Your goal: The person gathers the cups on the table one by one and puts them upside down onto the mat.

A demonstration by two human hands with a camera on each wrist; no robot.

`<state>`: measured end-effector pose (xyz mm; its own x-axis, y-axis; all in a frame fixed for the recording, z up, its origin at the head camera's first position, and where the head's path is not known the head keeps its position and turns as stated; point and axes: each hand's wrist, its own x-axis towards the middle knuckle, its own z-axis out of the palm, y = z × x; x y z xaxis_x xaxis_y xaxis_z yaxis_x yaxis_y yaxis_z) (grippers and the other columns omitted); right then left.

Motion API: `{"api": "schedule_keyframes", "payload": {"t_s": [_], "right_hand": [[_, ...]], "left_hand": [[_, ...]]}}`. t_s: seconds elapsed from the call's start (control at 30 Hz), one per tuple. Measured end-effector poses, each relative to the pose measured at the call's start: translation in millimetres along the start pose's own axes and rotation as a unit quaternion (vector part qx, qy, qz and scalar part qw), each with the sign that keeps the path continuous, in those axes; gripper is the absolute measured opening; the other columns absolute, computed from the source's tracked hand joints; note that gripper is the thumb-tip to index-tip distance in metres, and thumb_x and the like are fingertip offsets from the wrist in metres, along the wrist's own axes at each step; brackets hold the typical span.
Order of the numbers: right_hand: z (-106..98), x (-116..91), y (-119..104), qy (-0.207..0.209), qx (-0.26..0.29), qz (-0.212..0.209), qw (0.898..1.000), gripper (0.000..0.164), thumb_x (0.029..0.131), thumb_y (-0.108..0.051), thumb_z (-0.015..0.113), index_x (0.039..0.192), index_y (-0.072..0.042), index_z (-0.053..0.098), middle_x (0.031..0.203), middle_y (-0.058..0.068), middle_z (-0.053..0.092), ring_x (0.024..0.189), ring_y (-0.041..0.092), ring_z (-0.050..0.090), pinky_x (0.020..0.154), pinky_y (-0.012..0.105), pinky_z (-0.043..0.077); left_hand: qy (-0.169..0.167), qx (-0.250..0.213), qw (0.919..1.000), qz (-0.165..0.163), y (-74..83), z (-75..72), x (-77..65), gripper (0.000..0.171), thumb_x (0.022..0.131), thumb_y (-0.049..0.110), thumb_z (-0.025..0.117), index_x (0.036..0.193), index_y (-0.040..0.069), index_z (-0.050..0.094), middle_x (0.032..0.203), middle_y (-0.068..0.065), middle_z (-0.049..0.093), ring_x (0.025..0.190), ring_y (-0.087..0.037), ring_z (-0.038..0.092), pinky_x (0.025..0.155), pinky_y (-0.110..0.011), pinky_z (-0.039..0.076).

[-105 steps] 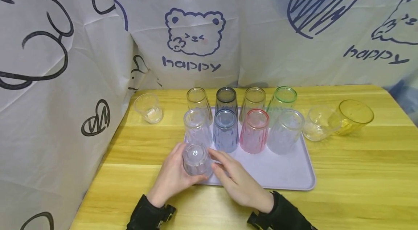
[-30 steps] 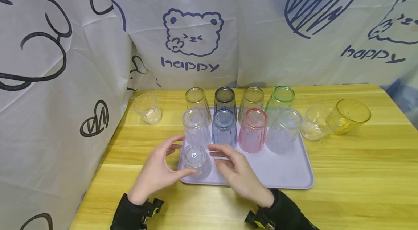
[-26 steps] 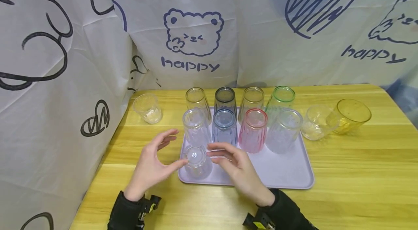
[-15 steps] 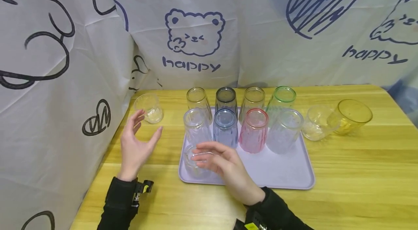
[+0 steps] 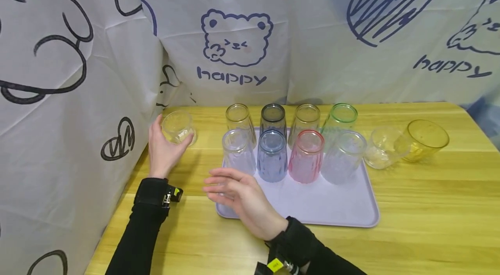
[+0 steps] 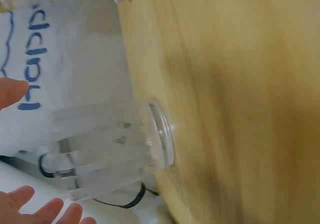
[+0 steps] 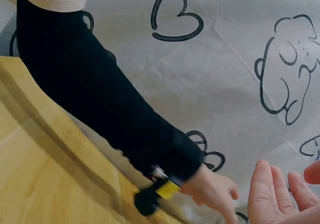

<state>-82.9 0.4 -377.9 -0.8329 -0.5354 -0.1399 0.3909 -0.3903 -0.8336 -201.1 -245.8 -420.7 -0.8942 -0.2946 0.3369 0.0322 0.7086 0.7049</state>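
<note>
My left hand (image 5: pixel 166 149) reaches around a clear glass (image 5: pixel 183 136) that stands upright at the table's back left. In the left wrist view the thumb (image 6: pixel 12 91) and fingertips (image 6: pixel 47 211) are spread, with a gap to the glass (image 6: pixel 107 151). Over the front left corner of a pale lilac tray (image 5: pixel 332 210), my right hand (image 5: pixel 246 203) hovers with fingers nearly straight, holding nothing. It hides the clear glass set down there. Two rows of tapered glasses, narrow ends up, stand on the tray, among them a blue glass (image 5: pixel 272 158) and a pink glass (image 5: pixel 306 158).
Right of the tray stand a clear glass (image 5: pixel 384 149) and a yellow glass (image 5: pixel 423 140), both upright. A printed white cloth (image 5: pixel 312 67) hangs behind the wooden table (image 5: pixel 429 205) and along its left side.
My left hand has let go of the clear glass at the tray's front left and moved left and back to the other clear glass. My right hand has drifted left over the tray corner.
</note>
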Motion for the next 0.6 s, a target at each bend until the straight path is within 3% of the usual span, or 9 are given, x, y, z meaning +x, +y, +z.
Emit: {"api": "schedule_keyframes", "payload": {"t_s": [0.23, 0.43, 0.6], "right_hand": [[8, 9, 6, 0.004, 0.007, 0.011, 1.000, 0.043, 0.100, -0.010, 0.049, 0.139, 0.008, 0.049, 0.130, 0.026, 0.063, 0.105, 0.014, 0.069, 0.108, 0.036, 0.053], [8, 8, 6, -0.005, -0.012, 0.001, 1.000, 0.043, 0.099, -0.008, 0.047, 0.139, 0.008, 0.048, 0.138, 0.035, 0.054, 0.105, 0.012, 0.069, 0.107, 0.036, 0.053], [3, 6, 5, -0.015, -0.025, -0.008, 1.000, 0.043, 0.100, -0.010, 0.048, 0.139, 0.007, 0.048, 0.135, 0.032, 0.057, 0.108, 0.014, 0.068, 0.108, 0.036, 0.052]], "left_hand": [[-0.045, 0.032, 0.9970, -0.055, -1.4, 9.4, 21.5, 0.107, 0.080, 0.039, 0.082, 0.161, 0.011, 0.017, 0.161, -0.021, 0.031, 0.146, -0.040, 0.036, 0.120, -0.057, 0.034], [-0.051, 0.052, 0.9952, -0.066, -3.5, 16.3, 32.4, 0.105, 0.081, 0.041, 0.081, 0.160, 0.010, 0.020, 0.159, -0.022, 0.036, 0.144, -0.042, 0.039, 0.118, -0.057, 0.037], [-0.047, 0.056, 0.9947, -0.073, -4.9, 18.1, 33.7, 0.101, 0.082, 0.039, 0.080, 0.159, 0.010, 0.022, 0.153, -0.022, 0.044, 0.138, -0.043, 0.046, 0.112, -0.057, 0.042]]}}
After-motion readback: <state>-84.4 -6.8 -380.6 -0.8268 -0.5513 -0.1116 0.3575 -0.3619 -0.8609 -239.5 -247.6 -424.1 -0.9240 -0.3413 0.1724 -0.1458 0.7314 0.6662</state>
